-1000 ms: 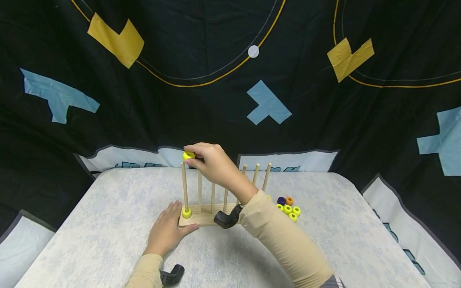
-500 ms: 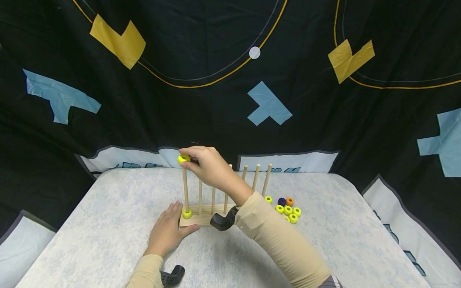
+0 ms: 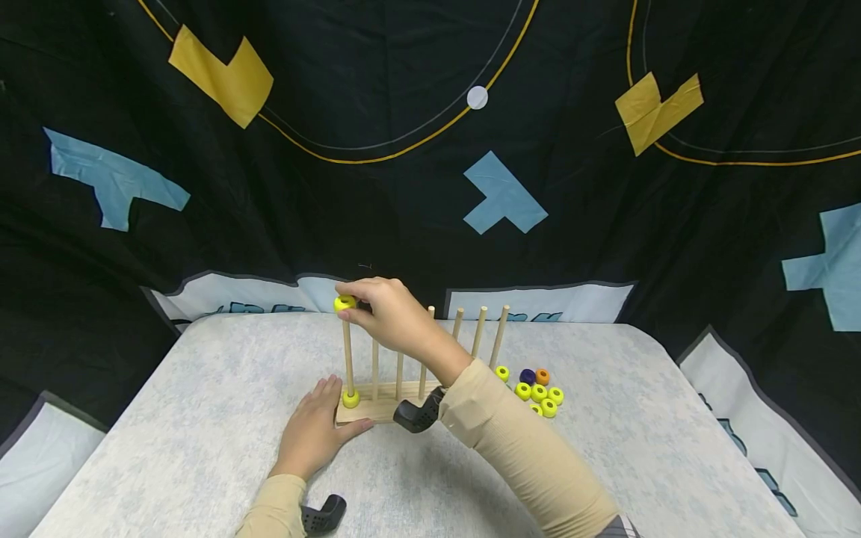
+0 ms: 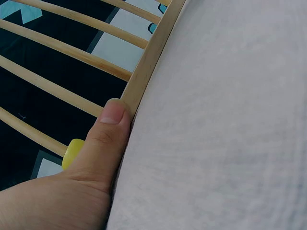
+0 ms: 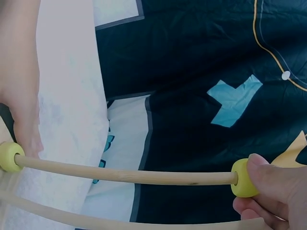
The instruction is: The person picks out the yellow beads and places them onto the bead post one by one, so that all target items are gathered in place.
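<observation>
My right hand pinches a yellow bead between thumb and fingers at the top of the leftmost peg. In the right wrist view the end of that peg sits in the hole of the held bead. Another yellow bead rests at the foot of the same peg, on the wooden base. With straight fingers, my left hand lies against the left end of the base. Its thumb presses along the front edge, as the left wrist view shows.
Several bare pegs stand in a row along the base. Right of it on the pale table lie several loose yellow beads, a dark purple bead and an orange bead. A black curtain hangs behind.
My right hand has moved slightly left and down, bringing the yellow bead from above the leftmost peg onto its tip. The left hand has stayed at the base.
</observation>
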A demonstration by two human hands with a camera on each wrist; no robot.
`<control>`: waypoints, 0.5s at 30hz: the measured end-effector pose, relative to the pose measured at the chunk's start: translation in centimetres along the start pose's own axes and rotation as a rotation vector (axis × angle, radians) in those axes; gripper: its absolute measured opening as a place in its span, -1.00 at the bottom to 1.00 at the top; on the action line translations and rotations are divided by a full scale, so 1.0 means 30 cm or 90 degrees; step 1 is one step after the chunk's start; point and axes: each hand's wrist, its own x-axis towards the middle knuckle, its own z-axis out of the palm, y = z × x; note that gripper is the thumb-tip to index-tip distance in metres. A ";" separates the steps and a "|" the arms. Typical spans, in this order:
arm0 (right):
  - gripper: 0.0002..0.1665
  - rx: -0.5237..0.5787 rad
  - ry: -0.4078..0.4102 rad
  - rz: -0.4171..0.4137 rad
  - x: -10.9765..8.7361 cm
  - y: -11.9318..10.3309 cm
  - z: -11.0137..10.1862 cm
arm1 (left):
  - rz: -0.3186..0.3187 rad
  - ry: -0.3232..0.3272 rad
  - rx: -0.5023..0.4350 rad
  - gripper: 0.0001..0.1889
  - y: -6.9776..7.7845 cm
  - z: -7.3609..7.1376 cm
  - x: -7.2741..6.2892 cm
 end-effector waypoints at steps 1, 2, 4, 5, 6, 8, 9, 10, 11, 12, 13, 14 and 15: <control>-0.49 -0.004 -0.003 0.002 0.000 0.000 0.000 | 0.000 0.000 0.001 0.18 0.000 0.000 0.000; -0.49 -0.008 -0.005 0.004 -0.001 0.000 0.000 | 0.000 0.000 0.000 0.18 0.001 -0.001 0.000; -0.49 -0.012 -0.007 0.007 -0.001 0.001 -0.001 | 0.000 0.000 0.000 0.17 0.002 -0.002 0.000; -0.49 -0.014 -0.008 0.008 -0.001 0.002 -0.001 | 0.000 0.000 -0.001 0.17 0.002 -0.003 0.000; -0.49 -0.015 -0.009 0.009 -0.002 0.001 -0.002 | 0.000 -0.001 -0.001 0.17 0.003 -0.003 0.000; -0.49 -0.018 -0.011 0.011 -0.002 0.001 -0.002 | -0.001 -0.002 -0.003 0.17 0.004 -0.004 0.000; -0.49 -0.020 -0.011 0.011 -0.002 0.001 -0.002 | -0.002 -0.003 -0.004 0.17 0.005 -0.005 -0.001; -0.49 -0.022 -0.013 0.011 -0.002 0.001 -0.002 | -0.003 -0.004 -0.004 0.17 0.005 -0.005 -0.001; -0.49 -0.023 -0.014 0.011 -0.001 0.001 -0.002 | -0.004 -0.004 -0.005 0.17 0.005 -0.005 -0.001; -0.49 -0.025 -0.015 0.011 -0.001 0.000 -0.002 | -0.004 -0.004 -0.005 0.17 0.006 -0.005 -0.001; -0.49 -0.026 -0.016 0.010 -0.001 -0.001 -0.003 | -0.005 -0.004 -0.005 0.18 0.006 -0.005 -0.001; -0.50 -0.026 -0.017 0.010 -0.001 -0.002 -0.003 | -0.005 -0.004 -0.003 0.18 0.005 -0.005 -0.001; -0.50 -0.027 -0.018 0.009 0.000 -0.002 -0.003 | -0.005 -0.004 -0.003 0.18 0.005 -0.005 -0.002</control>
